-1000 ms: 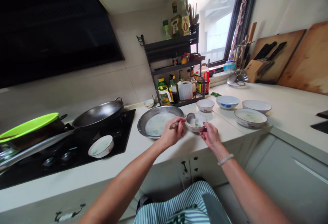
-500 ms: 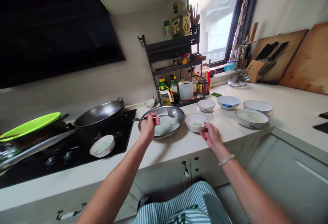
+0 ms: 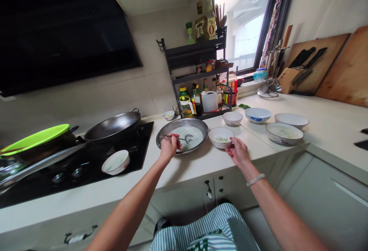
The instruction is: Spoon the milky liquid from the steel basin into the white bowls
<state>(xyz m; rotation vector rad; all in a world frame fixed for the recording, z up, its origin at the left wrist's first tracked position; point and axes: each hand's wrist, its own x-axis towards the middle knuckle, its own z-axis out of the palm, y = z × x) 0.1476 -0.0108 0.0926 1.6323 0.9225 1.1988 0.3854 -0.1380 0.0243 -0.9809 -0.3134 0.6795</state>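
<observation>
My left hand (image 3: 170, 146) is closed round the handle of a metal ladle (image 3: 189, 138). The ladle's bowl dips into pale, milky soup with green bits in a wide steel basin (image 3: 205, 136) on the counter. Just right of the basin sits a white bowl (image 3: 221, 137) with a little of the same soup and greens in it. Its right rim is pinched between the fingers and thumb of my right hand (image 3: 238, 151). The bowl stays upright on the counter.
A filled bowl (image 3: 115, 162) stands on the black hob's front edge, near a wok (image 3: 113, 127). Right of my hands are a soup bowl (image 3: 283, 133) and several other bowls. Behind the basin rises a black spice rack (image 3: 198, 76); a knife block (image 3: 289, 79) stands far right.
My left hand has turned and lowered the ladle, so its bowl went from above the basin down into the soup. My right hand keeps its hold on the bowl's rim.
</observation>
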